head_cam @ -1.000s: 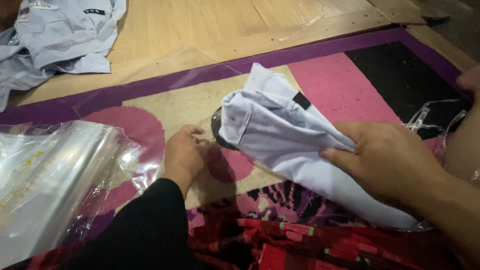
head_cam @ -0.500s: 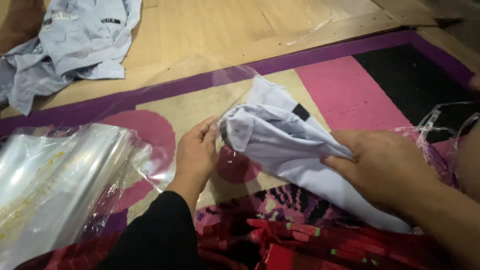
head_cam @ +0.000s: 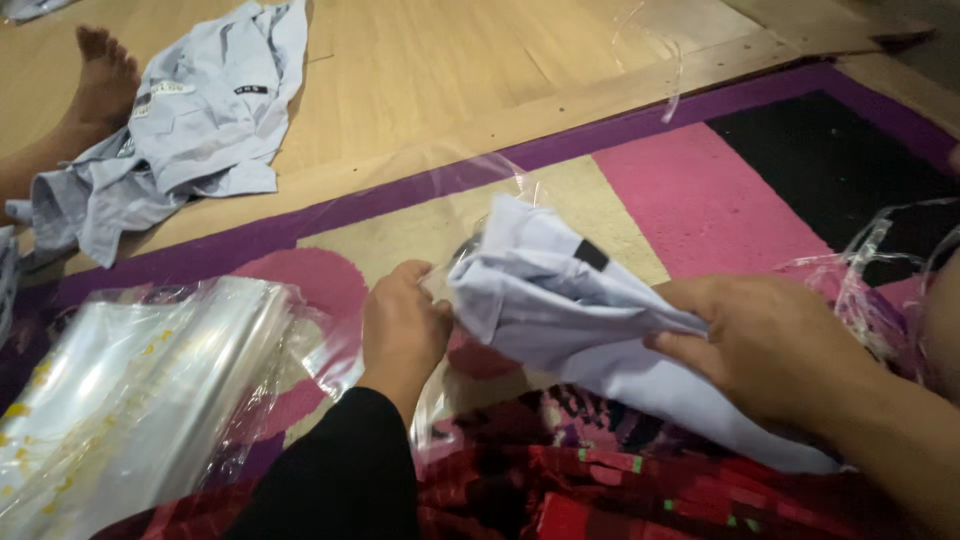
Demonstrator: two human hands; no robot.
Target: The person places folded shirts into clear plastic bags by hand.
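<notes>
A folded pale grey-white shirt [head_cam: 575, 320] lies partly inside a clear plastic bag [head_cam: 480, 185] on a patterned carpet. My right hand [head_cam: 770, 340] grips the shirt from the right, fingers closed over its fold. My left hand [head_cam: 402, 330], in a black sleeve, pinches the clear bag's edge beside the shirt's near corner. The bag's far flap stands up over the shirt and is hard to trace.
A stack of clear plastic bags [head_cam: 130, 400] lies at the left. A crumpled grey shirt [head_cam: 190, 120] rests on the wooden floor [head_cam: 450, 70], next to another person's bare foot [head_cam: 100, 80]. More loose plastic [head_cam: 880, 270] sits at the right. The carpet [head_cam: 720, 190] has pink, black and purple patches.
My left hand rose from the carpet and took hold of the bag's edge by the shirt. The view shifted, bringing the foot and more floor into sight.
</notes>
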